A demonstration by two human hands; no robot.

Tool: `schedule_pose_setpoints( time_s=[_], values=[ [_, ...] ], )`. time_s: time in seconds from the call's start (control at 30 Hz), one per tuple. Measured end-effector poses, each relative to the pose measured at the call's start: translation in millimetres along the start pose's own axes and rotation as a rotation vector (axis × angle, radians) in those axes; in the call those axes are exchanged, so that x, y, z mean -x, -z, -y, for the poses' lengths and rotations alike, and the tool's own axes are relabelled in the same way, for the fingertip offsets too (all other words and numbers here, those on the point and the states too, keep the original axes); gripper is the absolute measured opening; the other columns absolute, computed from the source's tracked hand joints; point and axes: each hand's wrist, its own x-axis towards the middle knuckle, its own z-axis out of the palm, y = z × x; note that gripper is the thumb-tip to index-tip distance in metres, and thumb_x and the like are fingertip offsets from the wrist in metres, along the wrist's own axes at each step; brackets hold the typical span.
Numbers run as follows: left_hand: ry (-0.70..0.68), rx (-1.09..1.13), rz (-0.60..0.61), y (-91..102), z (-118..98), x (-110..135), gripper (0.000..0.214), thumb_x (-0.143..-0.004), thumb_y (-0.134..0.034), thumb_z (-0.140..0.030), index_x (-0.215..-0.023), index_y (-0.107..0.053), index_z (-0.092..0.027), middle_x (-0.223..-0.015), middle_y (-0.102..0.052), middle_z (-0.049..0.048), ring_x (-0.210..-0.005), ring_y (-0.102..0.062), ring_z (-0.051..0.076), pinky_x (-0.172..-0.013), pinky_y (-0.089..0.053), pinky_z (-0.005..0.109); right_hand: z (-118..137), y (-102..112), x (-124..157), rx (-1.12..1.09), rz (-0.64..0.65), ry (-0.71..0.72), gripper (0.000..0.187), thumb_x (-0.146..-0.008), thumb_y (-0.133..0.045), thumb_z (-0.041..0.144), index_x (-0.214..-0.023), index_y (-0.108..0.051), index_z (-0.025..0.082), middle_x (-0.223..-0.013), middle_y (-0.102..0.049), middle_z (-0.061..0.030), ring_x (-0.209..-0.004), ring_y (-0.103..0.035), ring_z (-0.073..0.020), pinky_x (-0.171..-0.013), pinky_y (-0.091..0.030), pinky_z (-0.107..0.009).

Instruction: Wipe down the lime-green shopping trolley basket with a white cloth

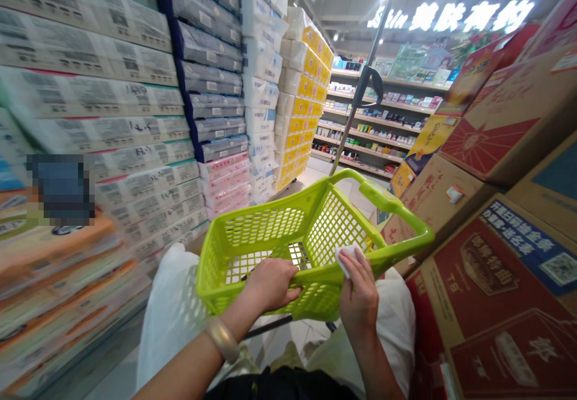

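Observation:
A lime-green plastic shopping basket (270, 229) with perforated walls stands between my knees, on what looks like a cart frame. My left hand (273, 283) is wrapped over its near rim, with a gold bangle on that wrist. Farther right along the same rim, my right hand (360, 286) presses a folded white wipe (347, 259) against the green plastic. The palm side of that hand is partly hidden. The basket's raised green handle (392, 208) arches at the right end. Through the holes in its bottom the floor shows.
Wrapped packs (135, 93) are piled high on the left, with yellow-and-white tissue packs (300, 112) farther on. Printed cardboard cartons (496, 304) crowd the right side. A grey pole (356, 100) rises behind the basket. Shelves of small goods (378, 112) stand at the back.

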Motion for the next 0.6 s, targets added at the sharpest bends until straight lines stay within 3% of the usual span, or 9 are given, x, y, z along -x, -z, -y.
schedule_pose_setpoints(
  time_s=[0.2, 0.37, 0.43, 0.6],
  values=[
    [-0.009, -0.006, 0.007, -1.3, 1.2, 0.3, 0.024, -0.083, -0.059, -0.042, -0.088, -0.068, -0.021, -0.09, -0.072, 0.0076, -0.088, -0.068, 0.027, -0.075, -0.052, 0.036, 19.9, -16.5, 15.8, -0.1, 0.176, 0.117, 0.049, -0.087, -0.038, 0.001, -0.124, -0.064, 0.02, -0.121, -0.07, -0.0063, -0.132, -0.052, -0.0227, -0.112, -0.042, -0.048],
    [-0.01, -0.001, 0.013, 1.0, 0.6, 0.3, 0.023, -0.083, -0.057, -0.043, -0.082, -0.067, -0.021, -0.087, -0.072, 0.0063, -0.086, -0.068, 0.026, -0.074, -0.051, 0.034, -0.2, 2.7, -0.6, -0.007, 0.0, -0.003, 0.047, -0.088, -0.036, 0.001, -0.121, -0.065, 0.018, -0.119, -0.07, -0.009, -0.132, -0.051, -0.0248, -0.113, -0.037, -0.055],
    [-0.01, -0.004, 0.012, 1.2, 0.2, -0.2, 0.023, -0.084, -0.057, -0.042, -0.082, -0.067, -0.021, -0.087, -0.072, 0.0064, -0.086, -0.068, 0.026, -0.074, -0.051, 0.034, 0.6, 4.0, -0.9, 0.005, -0.009, -0.009, 0.047, -0.088, -0.036, 0.001, -0.12, -0.065, 0.018, -0.119, -0.07, -0.0093, -0.132, -0.051, -0.0248, -0.113, -0.036, -0.056],
    [-0.016, -0.005, 0.001, -0.6, 0.6, 0.1, 0.025, -0.084, -0.057, -0.043, -0.087, -0.068, -0.02, -0.09, -0.072, 0.0077, -0.086, -0.068, 0.026, -0.074, -0.051, 0.034, 26.4, -13.5, 17.1, -0.098, 0.202, 0.123, 0.05, -0.087, -0.037, 0.0, -0.124, -0.064, 0.02, -0.121, -0.07, -0.007, -0.132, -0.052, -0.0225, -0.111, -0.044, -0.047]
  ],
)
